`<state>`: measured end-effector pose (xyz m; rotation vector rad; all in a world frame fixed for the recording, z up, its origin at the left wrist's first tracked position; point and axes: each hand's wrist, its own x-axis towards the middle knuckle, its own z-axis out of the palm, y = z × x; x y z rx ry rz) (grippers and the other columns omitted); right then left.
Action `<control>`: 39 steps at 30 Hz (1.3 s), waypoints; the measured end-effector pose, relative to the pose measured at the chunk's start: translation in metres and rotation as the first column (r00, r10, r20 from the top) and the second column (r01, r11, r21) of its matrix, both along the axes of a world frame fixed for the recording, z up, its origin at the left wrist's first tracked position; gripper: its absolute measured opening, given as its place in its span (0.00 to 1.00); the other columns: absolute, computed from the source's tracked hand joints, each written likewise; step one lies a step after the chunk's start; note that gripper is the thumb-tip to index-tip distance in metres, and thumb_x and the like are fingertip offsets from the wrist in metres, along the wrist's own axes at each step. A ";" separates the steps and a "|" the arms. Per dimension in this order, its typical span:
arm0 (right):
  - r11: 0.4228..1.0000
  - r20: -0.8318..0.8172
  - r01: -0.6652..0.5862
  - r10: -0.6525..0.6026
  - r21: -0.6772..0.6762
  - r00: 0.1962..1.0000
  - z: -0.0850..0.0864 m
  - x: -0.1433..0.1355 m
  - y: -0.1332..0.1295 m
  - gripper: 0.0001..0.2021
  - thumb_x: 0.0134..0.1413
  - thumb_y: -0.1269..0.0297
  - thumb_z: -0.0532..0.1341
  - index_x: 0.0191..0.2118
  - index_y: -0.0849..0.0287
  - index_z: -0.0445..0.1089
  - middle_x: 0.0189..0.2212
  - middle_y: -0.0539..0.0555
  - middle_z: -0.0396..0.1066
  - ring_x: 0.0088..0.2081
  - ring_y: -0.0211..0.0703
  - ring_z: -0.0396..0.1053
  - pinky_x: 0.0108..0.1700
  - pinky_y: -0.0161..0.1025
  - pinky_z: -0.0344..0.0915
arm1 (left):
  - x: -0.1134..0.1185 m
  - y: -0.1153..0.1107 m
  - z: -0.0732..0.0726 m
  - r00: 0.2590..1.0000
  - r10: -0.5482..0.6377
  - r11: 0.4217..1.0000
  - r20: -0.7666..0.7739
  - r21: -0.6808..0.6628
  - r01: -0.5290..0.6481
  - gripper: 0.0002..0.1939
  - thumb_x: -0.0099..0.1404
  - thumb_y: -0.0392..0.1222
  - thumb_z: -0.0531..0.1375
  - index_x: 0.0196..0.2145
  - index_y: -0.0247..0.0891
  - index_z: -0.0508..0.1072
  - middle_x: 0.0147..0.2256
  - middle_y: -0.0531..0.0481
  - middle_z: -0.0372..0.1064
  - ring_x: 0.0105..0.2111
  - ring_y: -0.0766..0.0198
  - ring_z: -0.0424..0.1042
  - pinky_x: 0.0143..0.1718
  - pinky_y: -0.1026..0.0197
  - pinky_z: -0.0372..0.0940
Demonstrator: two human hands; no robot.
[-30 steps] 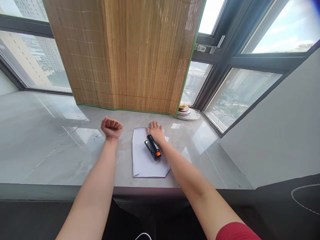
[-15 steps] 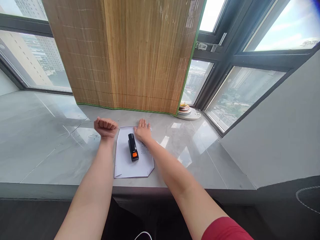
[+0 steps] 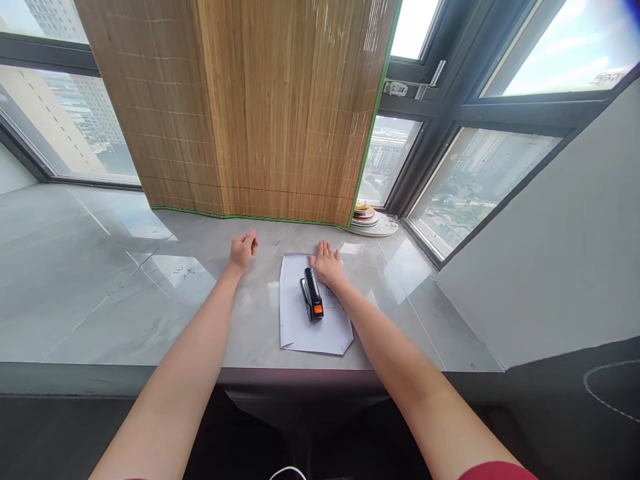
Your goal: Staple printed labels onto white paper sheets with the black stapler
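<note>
A black stapler [image 3: 313, 294] with an orange patch at its near end lies on a stack of white paper [image 3: 300, 333]. The paper rests on the grey marbled sill, with one near corner cut or folded at a slant. My right hand [image 3: 327, 265] lies flat on the paper's far right corner, fingers spread, just beyond the stapler. Faint marks show on the sheet beside my wrist. To the left of the paper, apart from it, my left hand [image 3: 243, 249] is curled into a loose fist; nothing sticks out of it.
A bamboo blind [image 3: 270, 120] with green edging hangs down to the back of the sill [image 3: 100, 300]. Several stacked plates [image 3: 367, 219] stand in the far right corner by the windows. A white wall [image 3: 540, 253] bounds the right side.
The paper and stapler have moved right along with my flat right hand. My left fist has also moved right, turned, and now stands farther from the paper.
</note>
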<state>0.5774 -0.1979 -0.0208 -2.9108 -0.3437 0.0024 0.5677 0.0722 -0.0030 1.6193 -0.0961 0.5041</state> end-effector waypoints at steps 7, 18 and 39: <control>0.999 0.017 0.029 -0.029 -0.025 0.999 -0.002 -0.002 -0.007 0.38 0.75 0.52 0.36 0.78 0.75 0.36 0.79 0.64 0.35 0.79 0.52 0.33 0.77 0.58 0.33 | 0.005 -0.023 -0.020 0.980 0.142 0.483 -0.137 0.874 0.052 0.24 0.77 0.51 0.50 0.64 0.49 0.74 0.69 0.45 0.64 0.66 0.44 0.61 0.66 0.39 0.56; 0.999 0.022 0.013 -0.014 0.038 1.000 -0.005 0.007 0.001 0.38 0.74 0.52 0.35 0.78 0.75 0.37 0.78 0.63 0.36 0.79 0.53 0.33 0.77 0.61 0.32 | -0.001 -0.028 -0.017 0.964 0.230 0.394 -0.131 0.919 0.031 0.23 0.76 0.49 0.52 0.64 0.46 0.72 0.66 0.38 0.64 0.64 0.40 0.64 0.63 0.30 0.56; 0.741 0.281 -0.250 0.086 0.624 0.956 0.015 -0.037 -0.018 0.10 0.72 0.57 0.50 0.44 0.55 0.65 0.33 0.50 0.69 0.34 0.44 0.66 0.42 0.40 0.63 | -0.005 -0.063 -0.021 0.965 -0.216 0.379 -0.147 0.899 0.222 0.17 0.73 0.39 0.54 0.55 0.45 0.76 0.50 0.44 0.70 0.52 0.51 0.70 0.56 0.48 0.64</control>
